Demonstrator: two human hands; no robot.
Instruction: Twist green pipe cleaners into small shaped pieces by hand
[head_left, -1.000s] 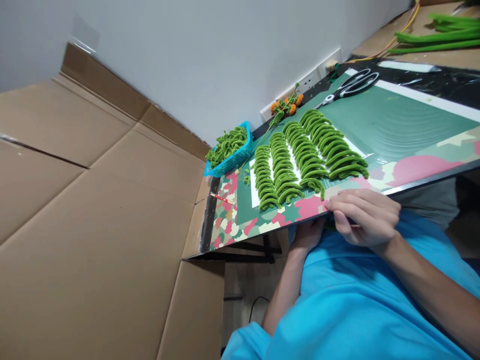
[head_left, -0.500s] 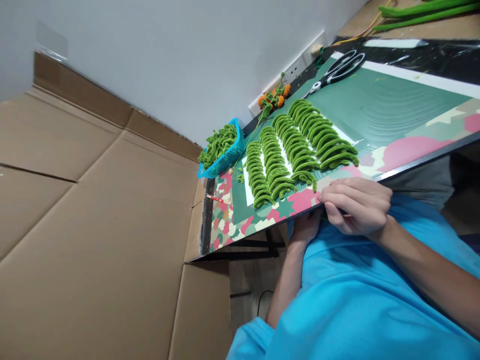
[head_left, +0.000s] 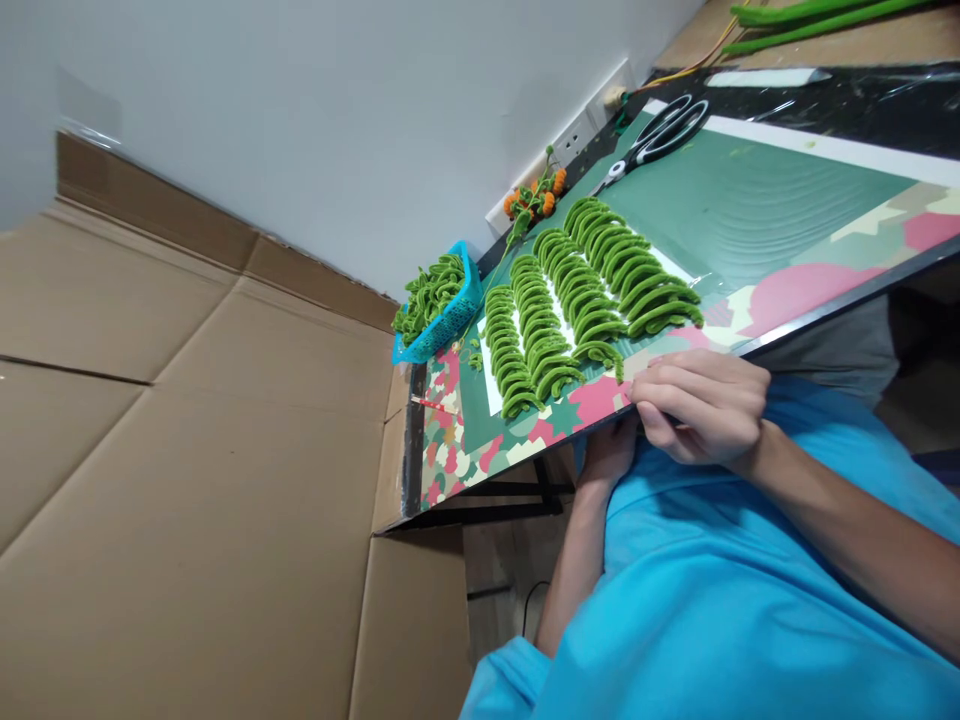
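Note:
My right hand (head_left: 699, 405) rests at the table's front edge, its fingers bent and pressed together in a pinch. Whatever they hold, if anything, is hidden. Lower and to the left is my left hand (head_left: 611, 452), mostly beneath the table edge, with its fingers out of sight. Just beyond the right fingertips, a short curled green pipe-cleaner piece (head_left: 602, 354) ends one row. Several rows of curved, fuzzy green pipe-cleaner pieces (head_left: 585, 285) lie on a white sheet (head_left: 493, 392) over the green mat (head_left: 780, 195).
A blue basket (head_left: 457, 315) of green fuzzy pieces stands at the far left corner. Near the wall sockets (head_left: 575, 138) lies an orange and green fuzzy sprig (head_left: 534, 200). Black-handled scissors (head_left: 660, 135) rest on the mat. Long green stems (head_left: 825, 25) are at top right; cardboard (head_left: 195, 480) borders the left.
The view has shifted slightly, so the table and both hands appear a little further left. Both hands keep nearly the same pose at the table edge.

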